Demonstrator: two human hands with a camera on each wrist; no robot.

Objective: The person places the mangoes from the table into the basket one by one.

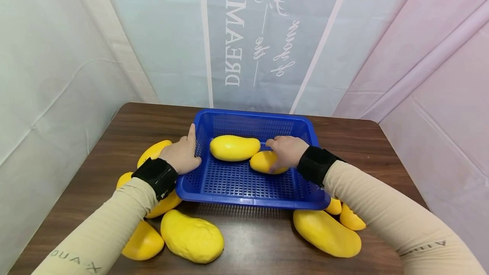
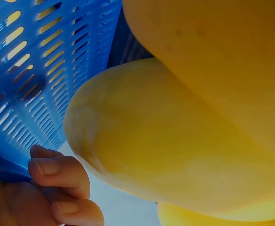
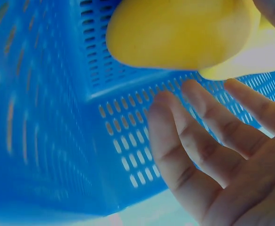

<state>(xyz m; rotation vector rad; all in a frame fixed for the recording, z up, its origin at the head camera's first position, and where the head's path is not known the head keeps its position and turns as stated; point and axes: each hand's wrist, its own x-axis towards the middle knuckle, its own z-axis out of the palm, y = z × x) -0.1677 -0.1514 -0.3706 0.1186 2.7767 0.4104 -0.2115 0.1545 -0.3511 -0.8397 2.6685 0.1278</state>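
Note:
A blue plastic basket [image 1: 248, 201] with slotted walls holds two yellow mangoes. The larger mango [image 1: 234, 147] lies left of centre; the smaller mango [image 1: 261, 162] sits right beside it. My left hand [image 1: 181, 154] grips the basket's left rim, thumb over the inner side, with curled fingertips [image 2: 50, 167] beneath the rim in the left wrist view. Over the smaller mango is my right hand [image 1: 288, 151], its thumb on the near side. In the right wrist view its fingers [image 3: 163, 136] are loosely spread, with a gap between them and that mango.
Several mangoes lie left of the basket, one mango [image 2: 165, 136] close by my left hand. A wrinkled mango [image 1: 192, 237] is in front, a long mango [image 1: 326, 232] at front right with smaller ones behind. The brown table [image 1: 256, 241] meets a printed curtain [image 1: 263, 92] at the back.

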